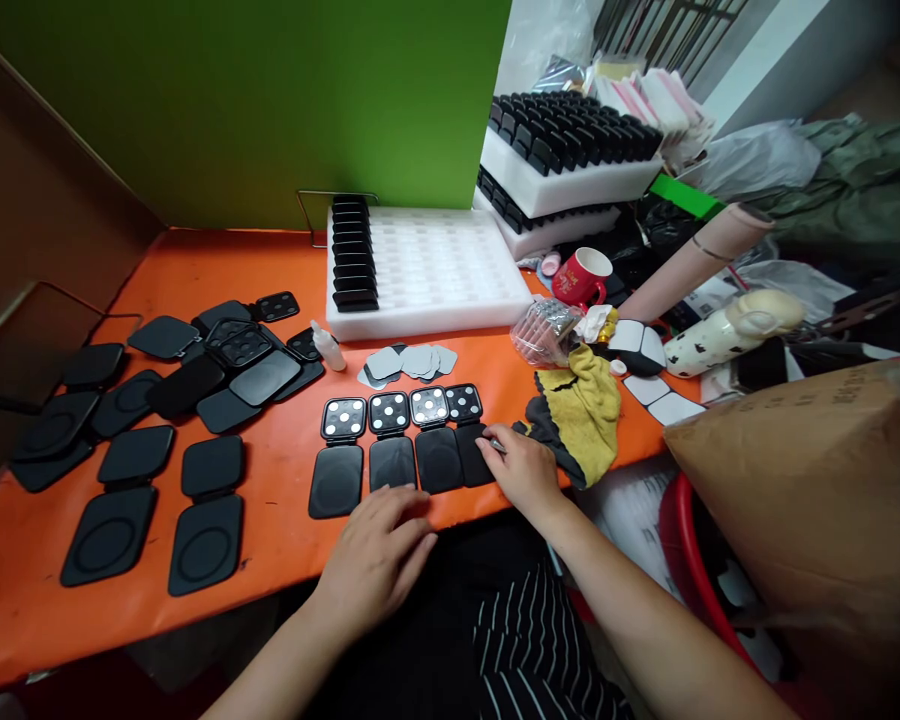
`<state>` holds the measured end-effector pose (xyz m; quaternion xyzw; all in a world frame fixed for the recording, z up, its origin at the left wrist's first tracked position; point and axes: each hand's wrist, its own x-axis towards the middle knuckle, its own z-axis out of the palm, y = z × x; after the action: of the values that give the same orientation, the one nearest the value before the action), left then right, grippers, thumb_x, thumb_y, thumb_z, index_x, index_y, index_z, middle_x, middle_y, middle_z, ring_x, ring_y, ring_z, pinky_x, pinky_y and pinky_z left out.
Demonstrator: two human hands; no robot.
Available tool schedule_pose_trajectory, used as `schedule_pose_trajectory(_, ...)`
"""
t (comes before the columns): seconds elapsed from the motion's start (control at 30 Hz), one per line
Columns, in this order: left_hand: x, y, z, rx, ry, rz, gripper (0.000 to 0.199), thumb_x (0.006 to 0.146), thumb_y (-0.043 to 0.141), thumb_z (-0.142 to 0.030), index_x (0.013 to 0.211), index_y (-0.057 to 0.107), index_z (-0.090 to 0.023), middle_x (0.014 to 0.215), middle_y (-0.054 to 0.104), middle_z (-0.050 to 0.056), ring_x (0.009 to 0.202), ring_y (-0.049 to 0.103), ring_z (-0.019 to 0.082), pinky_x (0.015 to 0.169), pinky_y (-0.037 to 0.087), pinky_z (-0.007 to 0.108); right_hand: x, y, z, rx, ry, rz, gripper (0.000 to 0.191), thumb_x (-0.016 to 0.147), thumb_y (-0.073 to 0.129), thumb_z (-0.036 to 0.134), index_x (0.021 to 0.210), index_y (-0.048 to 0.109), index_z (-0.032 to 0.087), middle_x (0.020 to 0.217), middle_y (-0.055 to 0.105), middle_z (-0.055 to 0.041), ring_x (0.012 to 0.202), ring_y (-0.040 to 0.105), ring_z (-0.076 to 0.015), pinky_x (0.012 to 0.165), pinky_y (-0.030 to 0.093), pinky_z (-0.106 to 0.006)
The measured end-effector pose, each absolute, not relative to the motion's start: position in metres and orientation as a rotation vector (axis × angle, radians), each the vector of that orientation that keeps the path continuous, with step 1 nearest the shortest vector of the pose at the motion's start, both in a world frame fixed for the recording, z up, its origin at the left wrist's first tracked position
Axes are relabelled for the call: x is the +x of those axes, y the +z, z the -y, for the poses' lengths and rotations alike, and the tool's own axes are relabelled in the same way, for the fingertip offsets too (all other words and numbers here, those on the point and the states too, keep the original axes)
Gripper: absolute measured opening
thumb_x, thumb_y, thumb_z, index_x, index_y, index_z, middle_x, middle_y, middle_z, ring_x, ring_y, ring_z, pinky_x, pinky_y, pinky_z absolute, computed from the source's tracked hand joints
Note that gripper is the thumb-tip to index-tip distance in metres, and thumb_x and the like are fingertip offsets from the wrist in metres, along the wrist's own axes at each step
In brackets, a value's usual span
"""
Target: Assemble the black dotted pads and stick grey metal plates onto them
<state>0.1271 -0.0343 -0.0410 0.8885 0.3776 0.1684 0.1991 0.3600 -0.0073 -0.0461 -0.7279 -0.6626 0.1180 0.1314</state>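
Note:
Several black hinged folding pads (335, 481) lie opened out in a row before me, their upper flaps showing white dots (343, 419). My left hand (379, 550) rests with fingers stretched out at the lower edge of the second pad (392, 462), holding nothing. At the right end of the row, my right hand (526, 472) is closed in a pinch on a small, thin silvery piece (497, 444); its exact kind does not show. That hand is over the rightmost pad (472, 456) and covers part of it. Behind the row sits a pile of grey rounded plates (418, 362).
More black pads (210, 540) lie at the left, some heaped. A white dropper bottle (328, 347) stands by the heap. A white foam tray (435, 315) holds a column of black pieces. At the right are a yellow cloth (589, 410), red mug (581, 277) and cardboard box (810, 510).

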Motion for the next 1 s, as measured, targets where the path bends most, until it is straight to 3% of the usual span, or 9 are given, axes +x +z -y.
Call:
schedule_pose_trajectory(0.13, 0.119, -0.039, 0.035, 2.384, 0.564, -1.145, 0.011, 0.083, 0.050, -0.023, 0.087, 0.060, -0.020, 0.101, 0.062, 0.007, 0.104, 0.053, 0.022, 0.088, 0.044, 0.039, 0.360, -0.048, 0.007, -2.115, 0.313, 1.922, 0.027, 0.087, 0.046, 0.037, 0.106, 0.060, 0.025, 0.091, 0.070, -0.0012, 0.081, 0.064, -0.0194, 0.065, 0.041, -0.025)
schedule_pose_trajectory(0.23, 0.130, -0.040, 0.024, 2.439, 0.488, -1.226, 0.027, 0.085, 0.047, -0.028, 0.110, 0.055, -0.022, 0.119, 0.056, 0.008, 0.115, 0.047, 0.025, 0.094, 0.040, 0.043, 0.359, -0.044, 0.006, -2.134, 0.315, 1.963, 0.034, 0.088, 0.042, 0.038, 0.118, 0.054, 0.026, 0.095, 0.069, -0.0033, 0.082, 0.065, -0.0200, 0.066, 0.043, -0.026)
schedule_pose_trajectory(0.33, 0.153, -0.041, 0.008, 2.579, 0.346, -1.164, 0.051, 0.084, 0.046, -0.036, 0.133, 0.034, -0.027, 0.141, 0.037, 0.006, 0.129, 0.031, 0.028, 0.101, 0.030, 0.051, 0.357, -0.040, 0.005, -2.156, 0.309, 2.001, 0.038, 0.089, 0.040, 0.039, 0.124, 0.050, 0.026, 0.097, 0.069, -0.0049, 0.082, 0.065, -0.0206, 0.067, 0.044, -0.028)
schedule_pose_trajectory(0.4, 0.165, -0.042, 0.000, 2.656, 0.291, -1.098, 0.059, 0.083, 0.046, -0.042, 0.137, 0.026, -0.029, 0.145, 0.030, 0.006, 0.132, 0.026, 0.030, 0.103, 0.025, 0.055, 0.356, -0.040, 0.003, -2.173, 0.291, 2.015, 0.040, 0.089, 0.040, 0.040, 0.125, 0.049, 0.025, 0.097, 0.069, -0.0061, 0.081, 0.065, -0.0216, 0.067, 0.045, -0.029)
schedule_pose_trajectory(0.53, 0.169, -0.046, -0.003, 2.710, 0.269, -1.091, 0.059, 0.083, 0.044, -0.048, 0.136, 0.029, -0.029, 0.146, 0.029, 0.006, 0.131, 0.027, 0.030, 0.103, 0.023, 0.055, 0.355, -0.044, 0.001, -2.186, 0.253, 2.032, 0.042, 0.089, 0.038, 0.042, 0.125, 0.049, 0.024, 0.100, 0.068, -0.0067, 0.081, 0.065, -0.0219, 0.065, 0.046, -0.028)
schedule_pose_trajectory(0.83, 0.166, -0.049, 0.003, 2.737, 0.246, -1.113, 0.067, 0.081, 0.041, -0.055, 0.139, 0.023, -0.026, 0.146, 0.027, 0.007, 0.132, 0.025, 0.032, 0.103, 0.020, 0.056, 0.355, -0.046, 0.002, -2.178, 0.277, 1.989, 0.039, 0.089, 0.040, 0.042, 0.123, 0.051, 0.025, 0.097, 0.069, -0.0060, 0.081, 0.065, -0.0216, 0.067, 0.046, -0.029)
schedule_pose_trajectory(1.0, 0.162, -0.037, 0.008, 2.688, 0.211, -1.120, 0.064, 0.083, 0.039, -0.053, 0.139, 0.021, -0.027, 0.147, 0.025, 0.006, 0.133, 0.023, 0.031, 0.102, 0.022, 0.059, 0.364, -0.049, 0.006, -2.001, 0.436, 1.764, 0.031, 0.087, 0.043, 0.042, 0.100, 0.059, 0.020, 0.091, 0.068, -0.0059, 0.082, 0.063, -0.0207, 0.072, 0.045, -0.029)
